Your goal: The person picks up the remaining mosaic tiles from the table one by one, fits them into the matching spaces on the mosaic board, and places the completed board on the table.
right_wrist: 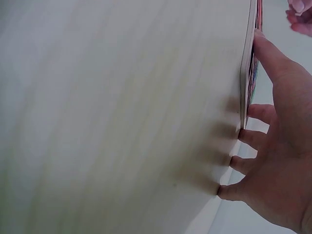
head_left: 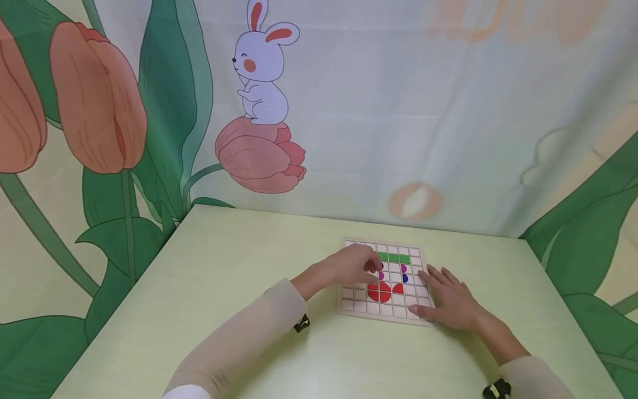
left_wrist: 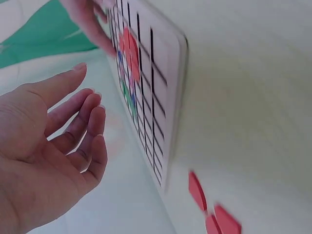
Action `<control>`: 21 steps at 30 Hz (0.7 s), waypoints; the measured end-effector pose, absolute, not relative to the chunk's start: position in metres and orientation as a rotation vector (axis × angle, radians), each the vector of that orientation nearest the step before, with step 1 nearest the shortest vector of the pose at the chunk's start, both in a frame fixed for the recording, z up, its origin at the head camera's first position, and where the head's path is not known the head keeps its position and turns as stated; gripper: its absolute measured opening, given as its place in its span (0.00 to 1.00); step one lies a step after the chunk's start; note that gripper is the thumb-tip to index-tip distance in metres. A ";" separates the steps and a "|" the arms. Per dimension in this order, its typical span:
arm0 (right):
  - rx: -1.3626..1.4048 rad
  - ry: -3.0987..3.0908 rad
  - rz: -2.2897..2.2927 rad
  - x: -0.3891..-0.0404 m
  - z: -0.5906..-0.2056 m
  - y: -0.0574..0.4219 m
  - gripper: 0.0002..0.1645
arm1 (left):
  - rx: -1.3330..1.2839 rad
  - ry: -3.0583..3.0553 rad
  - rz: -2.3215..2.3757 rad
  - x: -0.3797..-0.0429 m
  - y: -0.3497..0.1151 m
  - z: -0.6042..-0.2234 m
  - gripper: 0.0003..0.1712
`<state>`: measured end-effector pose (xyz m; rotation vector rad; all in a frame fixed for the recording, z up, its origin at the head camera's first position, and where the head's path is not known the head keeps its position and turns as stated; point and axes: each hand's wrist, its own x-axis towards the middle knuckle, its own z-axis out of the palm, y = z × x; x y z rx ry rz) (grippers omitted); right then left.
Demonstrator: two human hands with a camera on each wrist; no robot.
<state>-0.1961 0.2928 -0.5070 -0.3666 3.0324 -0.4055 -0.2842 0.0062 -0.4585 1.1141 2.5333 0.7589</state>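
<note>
A white gridded board (head_left: 364, 317) lies on the table, with coloured pieces set in its squares. Over its left part hovers my left hand (head_left: 355, 265), fingers loosely bent. In the left wrist view, the thumb and fingers of this hand (left_wrist: 48, 146) are apart, with nothing between them. Near it, red pieces (head_left: 379, 292) form a round shape, with another red piece (head_left: 398, 288) to the right. My right hand (head_left: 451, 299) rests spread at the board's right edge. In the right wrist view its thumb (right_wrist: 273, 56) lies on the board's rim and several fingertips touch the table.
Green squares (head_left: 394, 258) form a row near the board's far side. Below them are magenta (head_left: 404, 268) and blue (head_left: 405, 278) half-round pieces. Loose red pieces (left_wrist: 197, 190) lie on the table beside the board. A printed curtain (head_left: 349, 111) hangs behind the table.
</note>
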 end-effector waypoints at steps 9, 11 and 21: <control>-0.340 3.031 -0.410 -0.197 -0.508 0.292 0.64 | 0.952 2.620 0.760 -0.302 -0.043 -0.458 0.21; -0.338 3.028 -0.409 -0.197 -0.509 0.292 0.64 | 0.933 2.636 0.742 -0.306 -0.054 -0.460 0.20; -0.322 3.020 -0.403 -0.198 -0.510 0.295 0.66 | 0.856 2.590 0.697 -0.311 -0.087 -0.472 0.15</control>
